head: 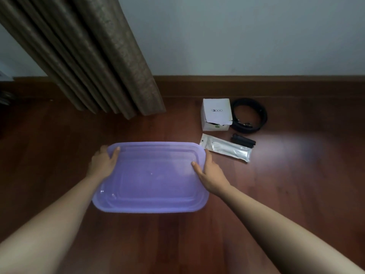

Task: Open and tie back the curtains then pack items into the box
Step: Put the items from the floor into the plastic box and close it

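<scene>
A purple plastic box with its lid (pixel 152 178) on sits on the wooden floor in front of me. My left hand (pixel 103 162) grips its left edge, thumb on top of the lid. My right hand (pixel 209 175) grips the right edge the same way. To the right of the box lie a silvery sealed packet (pixel 227 150), a small white carton (pixel 216 114), a coiled black belt (pixel 249 115) and a small black object (pixel 244 140). The brown curtain (pixel 94 62) hangs gathered in folds at the upper left.
A wooden skirting board (pixel 256 86) runs along the pale wall behind the items. Dark wooden floor (pixel 296 194) stretches to the right and in front of the box. Something dark sits at the far left edge (pixel 5 95).
</scene>
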Motion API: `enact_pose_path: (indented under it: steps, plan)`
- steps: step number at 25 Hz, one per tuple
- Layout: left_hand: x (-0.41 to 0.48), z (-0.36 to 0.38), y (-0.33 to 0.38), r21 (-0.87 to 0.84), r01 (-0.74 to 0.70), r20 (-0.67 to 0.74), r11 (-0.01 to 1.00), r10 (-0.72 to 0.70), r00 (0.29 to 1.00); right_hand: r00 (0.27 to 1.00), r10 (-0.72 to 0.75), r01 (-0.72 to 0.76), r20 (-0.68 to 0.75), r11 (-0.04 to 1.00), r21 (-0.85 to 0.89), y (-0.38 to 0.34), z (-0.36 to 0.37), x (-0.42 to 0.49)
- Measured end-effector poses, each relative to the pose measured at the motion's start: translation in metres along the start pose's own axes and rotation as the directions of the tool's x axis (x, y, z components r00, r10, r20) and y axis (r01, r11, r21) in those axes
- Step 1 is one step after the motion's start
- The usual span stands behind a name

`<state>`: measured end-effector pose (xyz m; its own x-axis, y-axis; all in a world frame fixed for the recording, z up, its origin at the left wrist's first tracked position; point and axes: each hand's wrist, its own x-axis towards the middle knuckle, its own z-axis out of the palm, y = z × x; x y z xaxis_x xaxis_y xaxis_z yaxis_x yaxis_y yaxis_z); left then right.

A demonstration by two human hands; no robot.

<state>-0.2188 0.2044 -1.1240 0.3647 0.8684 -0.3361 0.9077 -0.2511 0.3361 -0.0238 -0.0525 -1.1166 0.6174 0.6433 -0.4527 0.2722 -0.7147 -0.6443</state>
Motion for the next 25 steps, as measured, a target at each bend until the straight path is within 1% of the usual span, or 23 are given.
enact_pose_path:
  steps: [2, 4, 6, 8, 10, 12, 18, 20, 25]
  plan:
    - [0.002, 0.002, 0.001, -0.008, -0.006, -0.004, 1.0, 0.006, 1.0, 0.999, 0.013, -0.013, -0.033, 1.0, 0.005, 0.003, 0.003, -0.002]
    - [-0.001, 0.005, 0.01, -0.017, -0.044, 0.012, 0.999, 0.044, 0.999, 0.996, 0.053, -0.051, -0.07, 0.998, 0.02, 0.01, -0.003, -0.009]
    - [-0.007, 0.015, 0.024, -0.019, -0.156, 0.015, 0.988, 0.156, 0.988, 0.984, 0.116, -0.111, -0.139, 0.993, 0.044, 0.023, -0.018, -0.018]
    - [-0.013, 0.028, 0.043, -0.012, -0.282, 0.025, 0.959, 0.283, 0.959, 0.958, 0.181, -0.174, -0.221, 0.983, 0.052, 0.042, -0.035, -0.027]
    - [-0.015, 0.036, 0.06, -0.018, -0.344, 0.064, 0.939, 0.344, 0.937, 0.939, 0.212, -0.205, -0.27, 0.977, 0.054, 0.056, -0.047, -0.034]
    - [-0.013, 0.038, 0.068, -0.006, -0.373, 0.087, 0.928, 0.372, 0.924, 0.938, 0.213, -0.204, -0.275, 0.977, 0.062, 0.061, -0.049, -0.036]
    - [-0.017, 0.03, 0.061, 0.176, -0.347, 0.096, 0.921, 0.335, 0.937, 0.953, 0.193, -0.183, -0.232, 0.981, 0.064, 0.058, -0.043, -0.032]
    - [-0.018, 0.028, 0.061, 0.196, -0.345, 0.102, 0.918, 0.331, 0.938, 0.953, 0.199, -0.187, -0.228, 0.98, 0.071, 0.057, -0.04, -0.028]
    - [-0.02, 0.023, 0.061, 0.177, -0.312, 0.112, 0.934, 0.296, 0.949, 0.948, 0.205, -0.191, -0.244, 0.978, 0.08, 0.056, -0.036, -0.025]
